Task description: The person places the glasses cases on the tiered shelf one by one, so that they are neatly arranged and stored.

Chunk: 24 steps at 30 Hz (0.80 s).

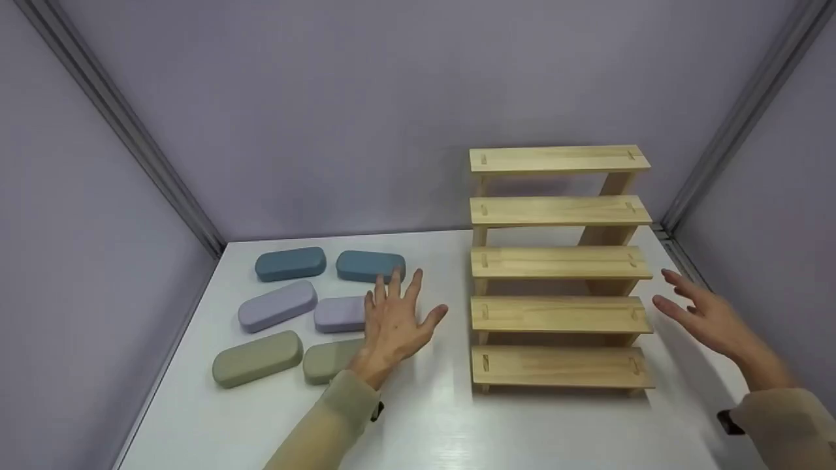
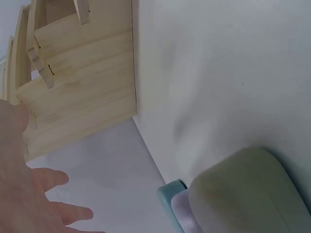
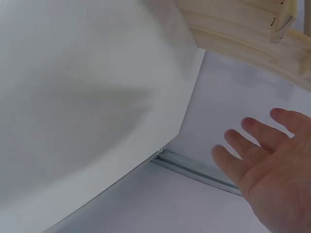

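Note:
My left hand (image 1: 395,326) has its fingers spread above the right-hand column of eyeglass cases and holds nothing. It partly hides a lavender case (image 1: 338,314) and an olive green case (image 1: 330,361); its fingertips overlap the edge of a blue case (image 1: 370,266) in the head view. To the left lie another blue case (image 1: 290,264), a lavender case (image 1: 277,306) and an olive case (image 1: 258,358). On the right stands a stepped wooden rack (image 1: 562,262) with bare shelves. Beside its right side my right hand (image 1: 708,323) hangs in the air, fingers extended, holding nothing.
The white table (image 1: 418,424) carries the cases and the rack. A pale wall (image 1: 339,117) rises behind, with side panels left and right. Metal rails (image 1: 686,261) run along the corners, one close to my right hand.

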{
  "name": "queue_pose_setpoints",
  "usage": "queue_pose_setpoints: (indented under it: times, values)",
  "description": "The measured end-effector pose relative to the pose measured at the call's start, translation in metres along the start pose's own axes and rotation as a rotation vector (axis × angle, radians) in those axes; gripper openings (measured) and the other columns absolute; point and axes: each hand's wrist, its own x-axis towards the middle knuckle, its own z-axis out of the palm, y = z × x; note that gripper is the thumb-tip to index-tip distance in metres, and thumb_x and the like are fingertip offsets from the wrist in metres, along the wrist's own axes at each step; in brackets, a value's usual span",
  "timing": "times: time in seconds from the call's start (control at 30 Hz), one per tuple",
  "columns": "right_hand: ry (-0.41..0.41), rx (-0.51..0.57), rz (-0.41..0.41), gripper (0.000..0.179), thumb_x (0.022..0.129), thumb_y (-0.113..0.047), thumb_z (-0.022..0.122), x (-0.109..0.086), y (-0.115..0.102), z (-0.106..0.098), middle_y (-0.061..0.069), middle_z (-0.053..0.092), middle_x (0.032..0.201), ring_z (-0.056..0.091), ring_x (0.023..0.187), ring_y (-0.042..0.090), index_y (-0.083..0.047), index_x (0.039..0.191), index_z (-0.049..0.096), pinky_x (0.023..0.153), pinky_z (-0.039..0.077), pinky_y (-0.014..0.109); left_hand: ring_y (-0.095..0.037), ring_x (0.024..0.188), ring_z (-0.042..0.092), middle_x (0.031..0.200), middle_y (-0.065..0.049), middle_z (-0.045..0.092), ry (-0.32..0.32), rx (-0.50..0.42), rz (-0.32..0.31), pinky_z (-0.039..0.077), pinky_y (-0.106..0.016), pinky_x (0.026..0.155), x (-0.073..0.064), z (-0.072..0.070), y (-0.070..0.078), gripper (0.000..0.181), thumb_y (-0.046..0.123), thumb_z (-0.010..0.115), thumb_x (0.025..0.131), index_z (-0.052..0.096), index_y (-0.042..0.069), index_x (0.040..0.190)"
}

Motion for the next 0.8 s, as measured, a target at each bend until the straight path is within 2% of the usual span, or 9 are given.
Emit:
queue_pose_setpoints:
  times: [0.07, 0.1, 0.17, 0.2, 0.37, 0.5, 0.6, 0.73, 0.8]
  values:
    - [-0.052, 0.072, -0.004, 0.07, 0.119, -0.036, 0.053, -0.002, -0.002, 0.001, 0.037, 0.043, 0.173, 0.065, 0.143, 0.019, -0.001, 0.176, 0.032, 0.108, 0.059, 0.043, -0.06, 0.166, 0.035, 0.181, -0.022, 0.04, 0.006, -0.016, 0.014, 0.035, -0.079, 0.129, -0.002, -0.003, -0.004, 0.088, 0.078, 0.054, 0.104, 0.043, 0.026, 0.175]
    - [-0.083, 0.118, 0.003, 0.068, 0.12, -0.035, 0.051, -0.004, -0.002, 0.002, 0.035, 0.045, 0.173, 0.066, 0.136, 0.004, 0.0, 0.175, 0.033, 0.103, 0.061, 0.033, -0.06, 0.164, 0.038, 0.179, -0.023, 0.043, 0.014, -0.024, 0.025, 0.038, -0.078, 0.127, -0.004, -0.005, -0.007, 0.087, 0.076, 0.056, 0.104, 0.046, 0.025, 0.173]
    - [-0.153, 0.222, 0.015, 0.065, 0.12, -0.03, 0.051, -0.007, -0.002, 0.004, 0.035, 0.044, 0.172, 0.061, 0.125, -0.016, 0.003, 0.174, 0.033, 0.094, 0.06, 0.02, -0.059, 0.161, 0.043, 0.175, -0.024, 0.049, 0.026, -0.046, 0.043, 0.042, -0.077, 0.125, -0.007, -0.008, -0.012, 0.085, 0.074, 0.058, 0.104, 0.05, 0.022, 0.171]
    - [-0.194, 0.283, 0.027, 0.066, 0.119, -0.026, 0.054, -0.008, -0.001, 0.005, 0.036, 0.042, 0.173, 0.057, 0.123, -0.022, 0.005, 0.174, 0.031, 0.094, 0.062, 0.021, -0.058, 0.16, 0.044, 0.174, -0.025, 0.05, 0.027, -0.06, 0.048, 0.042, -0.077, 0.125, -0.009, -0.01, -0.015, 0.084, 0.073, 0.059, 0.104, 0.052, 0.021, 0.17]
    - [-0.365, 0.487, 0.106, 0.083, 0.111, -0.016, 0.068, -0.015, 0.007, 0.013, 0.038, 0.046, 0.168, 0.072, 0.122, -0.004, 0.011, 0.174, 0.021, 0.097, 0.068, 0.033, -0.053, 0.157, 0.049, 0.17, -0.025, 0.054, 0.007, -0.134, 0.078, 0.043, -0.074, 0.126, -0.022, -0.018, -0.03, 0.079, 0.065, 0.065, 0.104, 0.057, 0.015, 0.165]
    - [-0.437, 0.623, 0.119, 0.083, 0.11, -0.008, 0.067, -0.022, 0.019, 0.019, 0.007, 0.069, 0.151, 0.077, 0.121, 0.006, 0.017, 0.171, 0.017, 0.098, 0.068, 0.036, -0.05, 0.151, 0.056, 0.163, -0.025, 0.062, -0.026, -0.178, 0.135, 0.047, -0.069, 0.124, -0.033, -0.022, -0.048, 0.071, 0.056, 0.069, 0.105, 0.064, 0.009, 0.157]
    - [-0.47, 0.706, 0.091, 0.064, 0.11, -0.002, 0.065, -0.027, 0.026, 0.024, -0.016, 0.075, 0.14, 0.078, 0.121, 0.007, 0.006, 0.168, 0.039, 0.098, 0.068, 0.034, -0.047, 0.144, 0.062, 0.154, -0.023, 0.068, -0.072, -0.186, 0.182, 0.051, -0.066, 0.121, -0.042, -0.025, -0.065, 0.065, 0.051, 0.074, 0.103, 0.069, 0.006, 0.151]
    - [-0.505, 0.783, 0.08, 0.047, 0.11, 0.001, 0.062, -0.031, 0.031, 0.03, -0.021, 0.077, 0.139, 0.079, 0.121, 0.006, -0.023, 0.15, 0.068, 0.098, 0.067, 0.03, -0.04, 0.136, 0.067, 0.147, -0.017, 0.073, -0.144, -0.159, 0.213, 0.054, -0.061, 0.117, -0.052, -0.031, -0.092, 0.062, 0.045, 0.082, 0.099, 0.071, 0.008, 0.148]
    - [-0.506, 0.812, 0.095, 0.046, 0.11, 0.001, 0.061, -0.032, 0.032, 0.032, -0.02, 0.078, 0.138, 0.079, 0.119, 0.006, -0.026, 0.146, 0.074, 0.097, 0.067, 0.029, -0.037, 0.133, 0.069, 0.143, -0.014, 0.075, -0.162, -0.146, 0.21, 0.055, -0.059, 0.115, -0.057, -0.035, -0.106, 0.062, 0.042, 0.088, 0.095, 0.073, 0.009, 0.145]
